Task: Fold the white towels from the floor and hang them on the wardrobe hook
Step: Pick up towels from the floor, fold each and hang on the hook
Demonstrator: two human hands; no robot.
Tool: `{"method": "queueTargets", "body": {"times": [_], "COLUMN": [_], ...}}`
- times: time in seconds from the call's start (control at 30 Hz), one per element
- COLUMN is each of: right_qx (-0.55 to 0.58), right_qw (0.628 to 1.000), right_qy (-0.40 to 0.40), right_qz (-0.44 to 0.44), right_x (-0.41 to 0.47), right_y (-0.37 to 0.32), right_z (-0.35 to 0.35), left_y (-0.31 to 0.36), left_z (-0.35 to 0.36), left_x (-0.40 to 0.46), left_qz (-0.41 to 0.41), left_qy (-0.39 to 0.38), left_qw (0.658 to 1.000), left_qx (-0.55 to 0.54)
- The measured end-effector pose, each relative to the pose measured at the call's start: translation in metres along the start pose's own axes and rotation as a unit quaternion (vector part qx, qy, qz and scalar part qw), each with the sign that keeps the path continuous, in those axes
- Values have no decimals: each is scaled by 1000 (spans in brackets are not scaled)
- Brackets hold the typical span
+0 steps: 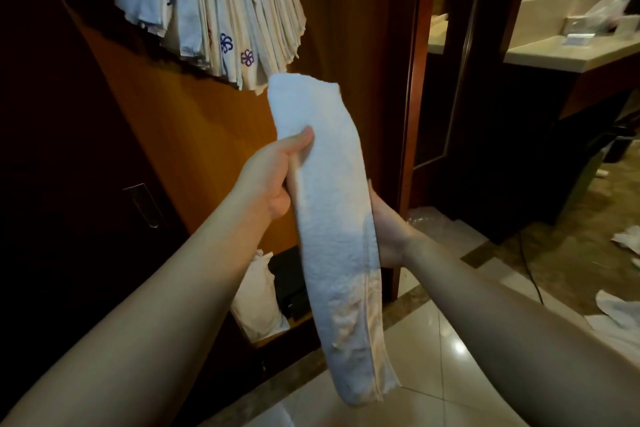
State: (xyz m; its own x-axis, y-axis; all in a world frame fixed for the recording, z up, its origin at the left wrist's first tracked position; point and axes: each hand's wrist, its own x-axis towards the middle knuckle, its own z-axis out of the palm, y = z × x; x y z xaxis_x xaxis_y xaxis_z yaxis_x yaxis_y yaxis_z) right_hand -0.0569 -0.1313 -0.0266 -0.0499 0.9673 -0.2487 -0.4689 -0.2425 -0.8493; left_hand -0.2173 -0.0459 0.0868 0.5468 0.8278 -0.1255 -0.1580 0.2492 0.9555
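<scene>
Gripping a folded white towel with left hand and right hand; soft, light, floppy, likely best held mid-length.

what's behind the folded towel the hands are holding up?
Behind the folded towel: the right hand, mostly covered, fingers hidden. Left hand grips the near edge. Past its top, hung towels against the wardrobe panel. The hook isn't visible.

One folded white towel is held between two hands, the left hand and the right hand. One bundle of hung towels is seen above; its pieces cannot be counted exactly. Three purple flower marks are visible, and at least two loose white cloths are seen on the floor.
</scene>
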Motion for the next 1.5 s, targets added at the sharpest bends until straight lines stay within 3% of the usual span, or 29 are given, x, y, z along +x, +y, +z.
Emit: {"method": "queueTargets", "body": {"times": [0.1,0.23,0.37,0.47,0.77,0.9,1.0,1.33,1.43,1.5], "right_qx": [17,-57,-169,-184,-364,-327,-389,-305,-217,-104], "right_qw": [999,994,964,937,872,897,869,887,926,974], "right_qy": [-26,20,124,175,221,204,219,226,178,78], "right_qz": [-6,-91,-165,-241,-242,-216,-215,-261,-252,-184], "right_x": [-3,-11,-10,-7,-8,-6,-3,-7,-9,-11], "right_y": [1,13,26,38,29,26,24,19,10,3], "right_z": [1,3,10,12,24,32,34,37,36,29], "left_y": [9,15,22,26,27,27,28,44,47,52], "left_z": [1,-2,-8,-10,-8,-7,-7,-22,-24,-25], "left_x": [8,14,17,18,19,20,20,22,22,25], "left_qz": [-13,-19,-20,-19,11,18,34,69,76,69], "left_qy": [66,119,131,135,110,93,82,23,11,28], "left_qw": [998,993,991,991,994,995,996,997,997,996], "left_qx": [2,15,14,13,23,16,25,4,-25,-45]}}
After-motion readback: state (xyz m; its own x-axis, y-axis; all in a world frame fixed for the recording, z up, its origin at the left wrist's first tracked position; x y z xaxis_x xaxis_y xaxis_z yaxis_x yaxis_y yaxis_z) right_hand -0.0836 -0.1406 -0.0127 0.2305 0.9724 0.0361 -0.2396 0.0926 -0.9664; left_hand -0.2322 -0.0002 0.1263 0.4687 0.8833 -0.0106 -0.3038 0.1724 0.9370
